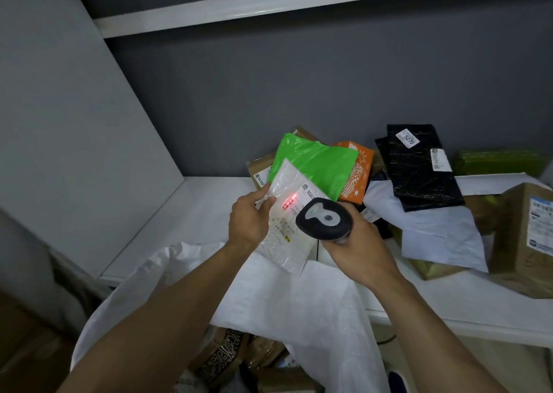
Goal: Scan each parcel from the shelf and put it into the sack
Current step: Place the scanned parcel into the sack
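Note:
My left hand [248, 220] pinches the left edge of a white bubble-wrap parcel [284, 243] and holds it up above the sack. My right hand [362, 249] grips a black handheld scanner [324, 218] just right of the parcel. The scanner's red light falls on the barcode of the parcel's label [289, 203]. Below my arms the white woven sack [299, 303] gapes open, with several brown parcels [263, 353] inside it.
On the white shelf [209, 201] lie a green mailer [317, 165], an orange packet [357, 177], a black mailer [419, 168], a white mailer [440, 231] and brown boxes [523, 237]. A grey side panel stands at the left, another shelf board above.

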